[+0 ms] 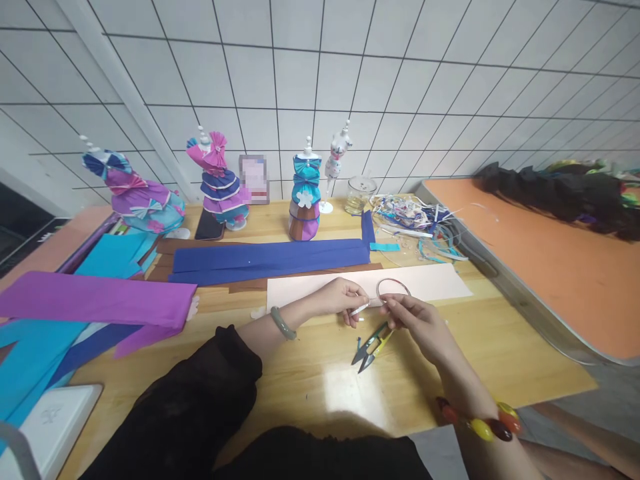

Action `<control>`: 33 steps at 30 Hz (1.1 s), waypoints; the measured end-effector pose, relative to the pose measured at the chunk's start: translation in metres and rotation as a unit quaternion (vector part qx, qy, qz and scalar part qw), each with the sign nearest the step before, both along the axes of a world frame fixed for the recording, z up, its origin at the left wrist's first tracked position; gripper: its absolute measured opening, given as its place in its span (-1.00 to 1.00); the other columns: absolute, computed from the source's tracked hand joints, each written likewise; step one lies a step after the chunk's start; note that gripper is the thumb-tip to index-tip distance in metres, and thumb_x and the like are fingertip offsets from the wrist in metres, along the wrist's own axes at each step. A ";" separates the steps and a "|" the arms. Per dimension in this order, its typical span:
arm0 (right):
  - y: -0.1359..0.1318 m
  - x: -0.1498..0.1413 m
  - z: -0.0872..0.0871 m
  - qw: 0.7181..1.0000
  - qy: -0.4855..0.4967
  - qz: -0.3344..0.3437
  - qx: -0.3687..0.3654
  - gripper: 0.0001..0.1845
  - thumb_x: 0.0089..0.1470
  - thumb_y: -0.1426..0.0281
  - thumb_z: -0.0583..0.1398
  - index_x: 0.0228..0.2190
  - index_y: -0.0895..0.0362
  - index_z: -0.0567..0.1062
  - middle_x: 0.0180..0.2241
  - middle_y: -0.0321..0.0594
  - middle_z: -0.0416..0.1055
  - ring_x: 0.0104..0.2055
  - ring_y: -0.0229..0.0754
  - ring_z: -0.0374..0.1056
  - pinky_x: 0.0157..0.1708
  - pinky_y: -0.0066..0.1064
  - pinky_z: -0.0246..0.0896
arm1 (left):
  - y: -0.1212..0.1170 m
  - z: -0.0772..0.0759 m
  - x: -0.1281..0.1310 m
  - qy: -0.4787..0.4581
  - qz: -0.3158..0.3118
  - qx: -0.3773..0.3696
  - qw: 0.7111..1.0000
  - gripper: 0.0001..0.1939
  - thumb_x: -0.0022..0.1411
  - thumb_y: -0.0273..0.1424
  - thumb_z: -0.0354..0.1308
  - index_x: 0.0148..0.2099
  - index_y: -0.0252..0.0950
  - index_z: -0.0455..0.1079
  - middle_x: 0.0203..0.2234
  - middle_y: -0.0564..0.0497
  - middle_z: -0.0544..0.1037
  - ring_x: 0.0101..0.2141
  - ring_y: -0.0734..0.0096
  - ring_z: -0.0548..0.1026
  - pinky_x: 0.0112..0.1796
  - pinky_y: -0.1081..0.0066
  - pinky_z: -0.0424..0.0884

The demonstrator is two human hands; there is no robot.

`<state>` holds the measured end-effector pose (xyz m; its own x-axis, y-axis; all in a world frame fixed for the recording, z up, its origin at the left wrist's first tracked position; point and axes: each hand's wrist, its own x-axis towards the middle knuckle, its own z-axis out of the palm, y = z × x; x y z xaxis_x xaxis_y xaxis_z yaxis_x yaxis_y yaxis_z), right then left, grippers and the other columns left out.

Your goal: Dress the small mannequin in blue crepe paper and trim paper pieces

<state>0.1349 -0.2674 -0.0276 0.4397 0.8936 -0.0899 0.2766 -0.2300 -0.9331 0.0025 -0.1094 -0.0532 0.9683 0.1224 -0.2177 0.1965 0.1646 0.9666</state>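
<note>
My left hand (350, 300) pinches a narrow white strip (360, 309) over the front edge of a long pale pink sheet (435, 281). Facing it, my right hand (413, 317) is closed, thumb against fingers, at the lower end of a thin round loop (393, 280). The fingertips of both hands are a short gap apart. Yellow-handled thread snips (371, 347) point toward me under my right fingers, blades apart. Whether those fingers touch the snips' handles I cannot tell.
Behind my hands lie folded blue fabric (270, 259) and purple fabric (100, 297). Small dressed mannequins, one a blue-topped figure (306, 190), stand along the tiled wall. A glass cup (361, 195) and tangled scraps (410, 213) sit back right, beside an orange-topped surface (545, 267).
</note>
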 end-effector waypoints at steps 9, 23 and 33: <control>-0.052 -0.017 -0.026 0.847 -0.478 0.228 0.046 -0.64 0.20 0.48 -0.01 -0.04 0.16 0.45 0.01 -0.03 0.40 0.13 0.01 0.22 0.04 -0.10 0.24 | 0.002 -0.001 0.002 0.012 0.032 -0.062 0.997 -0.68 0.12 -0.23 0.13 -0.20 -0.40 0.40 -0.68 0.08 0.39 -0.59 0.43 0.51 -0.58 0.54 0.38; -0.048 -0.013 0.002 0.987 -0.118 0.048 -0.099 -0.55 0.15 0.07 -0.01 -0.22 0.13 0.49 -0.40 -0.15 0.49 -0.26 -0.05 0.42 -0.31 -0.37 0.34 | 0.006 -0.006 -0.001 -0.021 0.016 -0.053 0.998 -0.64 0.12 -0.34 0.15 -0.05 -0.40 0.34 -0.59 -0.01 0.49 -0.60 0.46 0.50 -0.57 0.55 0.36; -0.027 -0.002 -0.006 0.984 -0.092 0.070 -0.136 -0.43 0.12 -0.01 -0.02 -0.19 0.16 0.51 -0.18 -0.07 0.51 -0.06 0.08 0.35 -0.17 -0.27 0.27 | 0.005 -0.007 0.000 -0.005 -0.001 -0.037 0.999 -0.63 0.13 -0.34 0.16 -0.01 -0.37 0.32 -0.59 0.01 0.49 -0.61 0.51 0.49 -0.55 0.57 0.35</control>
<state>0.1333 -0.2946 -0.0335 0.3445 0.9008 -0.2645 0.4823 -0.4115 -0.7733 0.0021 -0.1041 -0.0604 0.9705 0.1053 -0.2170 0.1877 0.2352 0.9537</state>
